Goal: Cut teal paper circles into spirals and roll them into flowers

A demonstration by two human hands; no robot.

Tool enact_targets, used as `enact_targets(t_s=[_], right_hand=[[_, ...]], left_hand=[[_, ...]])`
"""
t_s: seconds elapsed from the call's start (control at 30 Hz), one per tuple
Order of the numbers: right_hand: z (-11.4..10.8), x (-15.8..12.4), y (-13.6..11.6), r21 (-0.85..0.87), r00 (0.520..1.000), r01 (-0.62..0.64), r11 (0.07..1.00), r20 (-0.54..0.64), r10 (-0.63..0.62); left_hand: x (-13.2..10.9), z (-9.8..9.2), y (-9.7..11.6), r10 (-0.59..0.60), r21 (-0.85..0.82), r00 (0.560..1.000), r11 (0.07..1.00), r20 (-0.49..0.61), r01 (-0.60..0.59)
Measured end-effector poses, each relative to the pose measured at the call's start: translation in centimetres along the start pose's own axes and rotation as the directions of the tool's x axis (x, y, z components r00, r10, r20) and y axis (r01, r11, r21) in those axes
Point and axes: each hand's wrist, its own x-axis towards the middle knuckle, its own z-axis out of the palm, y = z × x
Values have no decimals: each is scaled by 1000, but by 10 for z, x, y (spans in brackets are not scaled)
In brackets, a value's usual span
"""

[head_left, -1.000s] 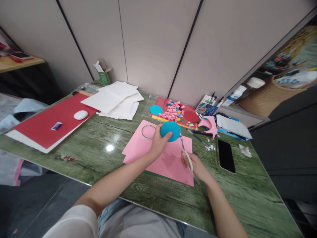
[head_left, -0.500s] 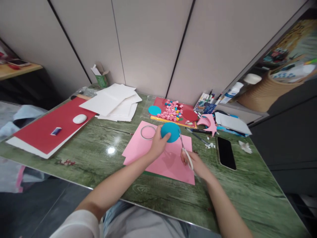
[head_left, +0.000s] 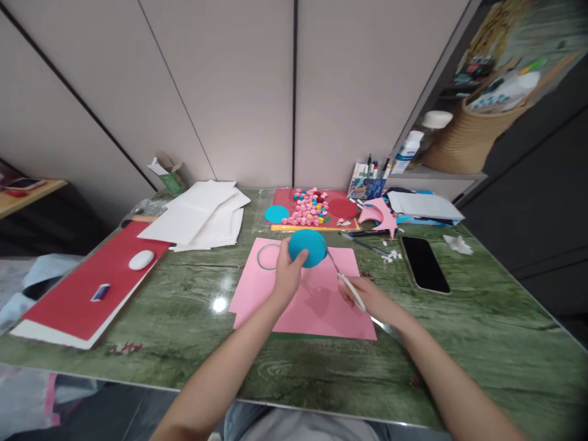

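My left hand (head_left: pixel 290 269) pinches a blue paper circle (head_left: pixel 309 247) by its lower left side, thumb on top. In my right hand (head_left: pixel 362 297) is a pair of scissors (head_left: pixel 353 290) with white handles. The scissor blades reach up to the circle's right edge. Both hands are over pink paper sheets (head_left: pixel 316 306), which lie stacked on the table. A thin ring (head_left: pixel 258 260) rests on the pink paper to the left of the circle, partly covered by my left hand.
Behind lie a clear bag with small pink pieces (head_left: pixel 307 214), a light blue circle (head_left: pixel 277 214) and a red circle (head_left: pixel 343 208). Cut pink scrap (head_left: pixel 379 215), pens (head_left: pixel 372 245) and a phone (head_left: pixel 425 264) are on the right. White sheets (head_left: pixel 197 211) and red paper (head_left: pixel 87 300) lie left.
The camera view has turned, so the whole scene is shifted and levelled. My hands keep the blue circle and scissors in nearly the same position, the blades still at the circle's right edge.
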Motion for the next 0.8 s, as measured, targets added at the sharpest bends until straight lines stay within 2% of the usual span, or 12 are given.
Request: enact_targets(t_s=[0.4, 0.6, 0.8], right_hand=[[-5, -1, -3, 46, 998, -61, 997, 22, 60], [-5, -1, -1, 53, 998, -57, 997, 17, 56], [-4, -1, -2, 49, 999, -41, 998, -2, 41]], left_hand=[[7, -7, 9, 25, 94, 997, 995, 71, -32], [8, -8, 10, 26, 104, 996, 994, 86, -35], [7, -7, 7, 33, 112, 988, 992, 151, -50]])
